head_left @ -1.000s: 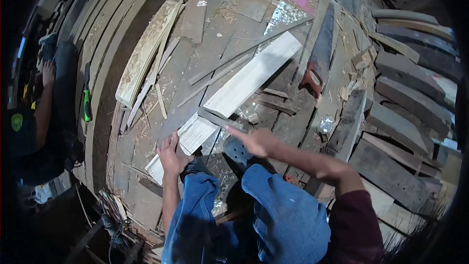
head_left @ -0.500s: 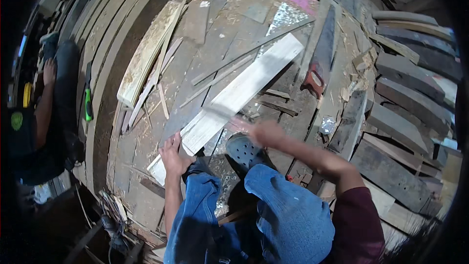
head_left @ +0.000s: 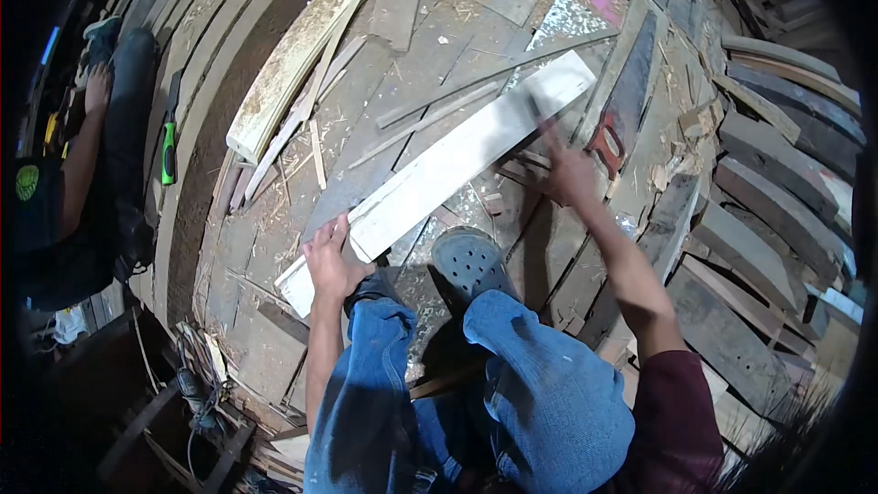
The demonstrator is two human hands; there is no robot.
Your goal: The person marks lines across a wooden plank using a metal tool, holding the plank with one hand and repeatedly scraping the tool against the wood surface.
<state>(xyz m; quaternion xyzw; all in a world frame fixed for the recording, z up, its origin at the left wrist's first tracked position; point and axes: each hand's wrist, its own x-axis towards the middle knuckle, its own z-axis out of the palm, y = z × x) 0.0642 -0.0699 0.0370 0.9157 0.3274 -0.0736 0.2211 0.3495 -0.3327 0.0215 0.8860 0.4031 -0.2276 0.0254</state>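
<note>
A long pale plank [head_left: 457, 160] lies diagonally in front of me. Its near end overlaps another pale piece of wood [head_left: 294, 287]. My left hand [head_left: 331, 261] rests at this near end, fingers spread over the wood's edge. Close to the plank's far end, my right hand [head_left: 569, 174] grips a short tool [head_left: 547, 128] with a reddish-brown handle. The tool's dark end is smeared by motion over the plank's surface, so its kind is unclear. My shoe [head_left: 470, 261] stands beside the plank.
A handsaw [head_left: 622, 110] with a red handle lies right of the plank. Curved wood blocks [head_left: 768, 197] are stacked at the right. A green-handled tool [head_left: 168, 151] rests on curved beams at the left, near another person's arm [head_left: 87, 142]. Thin strips and shavings litter the floor.
My right hand has moved with its tool up and right along the plank, from near its middle toward its far end. My left hand stays at the near end. The view has shifted slightly.
</note>
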